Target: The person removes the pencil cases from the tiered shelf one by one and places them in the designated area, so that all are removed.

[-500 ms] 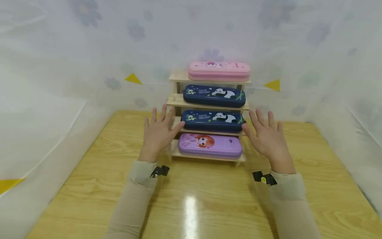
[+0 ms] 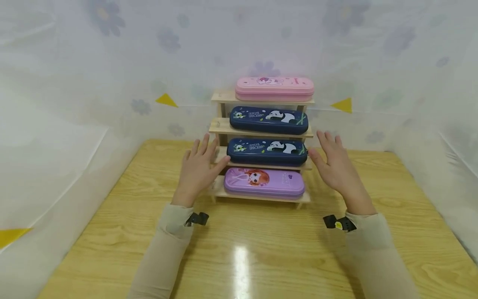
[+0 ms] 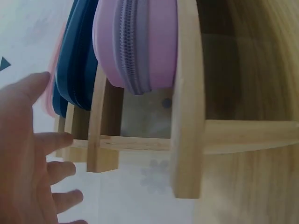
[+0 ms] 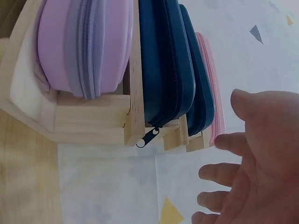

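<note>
Four tiers of a small wooden stepped rack (image 2: 219, 125) each hold one zippered pencil case. From top to bottom come a pink pencil case (image 2: 274, 92), an upper navy panda pencil case (image 2: 257, 124), a lower navy panda pencil case (image 2: 257, 155) and a purple pencil case (image 2: 276, 185) with a girl's picture. My left hand (image 2: 197, 172) is by the rack's left side, fingers extended, thumb tip close to the lower navy case's end. My right hand (image 2: 339, 172) hovers off the right side, fingers straight, holding nothing. In the right wrist view a zipper pull (image 4: 148, 137) hangs from the lower navy case.
The rack stands on a wood-grain table (image 2: 224, 245) near its far edge. A pale flowered curtain (image 2: 239, 37) surrounds the table at the back and sides. Yellow triangles (image 2: 341, 105) mark the curtain behind. Each wrist carries a black strap (image 2: 340, 223).
My right hand has shifted right, away from the rack, and turned more side-on. My left hand has moved only slightly. The pencil cases stay in their places.
</note>
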Motion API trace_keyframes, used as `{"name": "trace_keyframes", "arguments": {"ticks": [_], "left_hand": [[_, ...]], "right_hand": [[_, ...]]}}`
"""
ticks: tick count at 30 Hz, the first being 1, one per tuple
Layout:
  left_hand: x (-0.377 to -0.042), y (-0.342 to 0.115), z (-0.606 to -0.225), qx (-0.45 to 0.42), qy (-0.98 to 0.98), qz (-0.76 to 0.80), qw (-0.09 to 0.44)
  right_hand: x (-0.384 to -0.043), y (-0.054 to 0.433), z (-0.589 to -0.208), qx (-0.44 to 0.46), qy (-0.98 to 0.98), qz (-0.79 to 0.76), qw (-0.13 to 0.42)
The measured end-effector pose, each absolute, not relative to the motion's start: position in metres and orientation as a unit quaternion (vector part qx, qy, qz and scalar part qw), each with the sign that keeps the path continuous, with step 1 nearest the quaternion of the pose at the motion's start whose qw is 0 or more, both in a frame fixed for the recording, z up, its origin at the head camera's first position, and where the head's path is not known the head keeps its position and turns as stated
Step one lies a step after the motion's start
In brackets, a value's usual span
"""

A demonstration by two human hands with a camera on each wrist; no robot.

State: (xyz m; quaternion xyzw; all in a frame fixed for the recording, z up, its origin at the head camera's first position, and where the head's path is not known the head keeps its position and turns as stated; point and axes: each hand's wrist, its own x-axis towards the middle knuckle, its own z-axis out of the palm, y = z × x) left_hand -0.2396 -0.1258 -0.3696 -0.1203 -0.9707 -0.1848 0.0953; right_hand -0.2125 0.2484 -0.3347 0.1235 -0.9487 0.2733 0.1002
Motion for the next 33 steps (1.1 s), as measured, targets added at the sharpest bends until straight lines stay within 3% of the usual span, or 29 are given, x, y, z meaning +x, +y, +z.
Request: {"name": "trace_keyframes", "arguments": {"ticks": [9,16,33], "left_hand": [[-0.249,-0.127,-0.383,-0.170,-0.927,-0.290,0.166],[-0.254,-0.121,-0.394,-0.156,-0.876,-0.426,0.162],[-0.255,-0.111,-0.405,-0.096,-0.822,-0.538,0.162]], "right_hand": [[-0.226,0.253,-0.322,0.129,-0.929,0.309,0.158],[-0.247,0.251,-0.311,0.150,-0.917,0.314,0.197],[-0.296,0.247,-0.290,0.145,-0.860,0.460,0.167]]}}
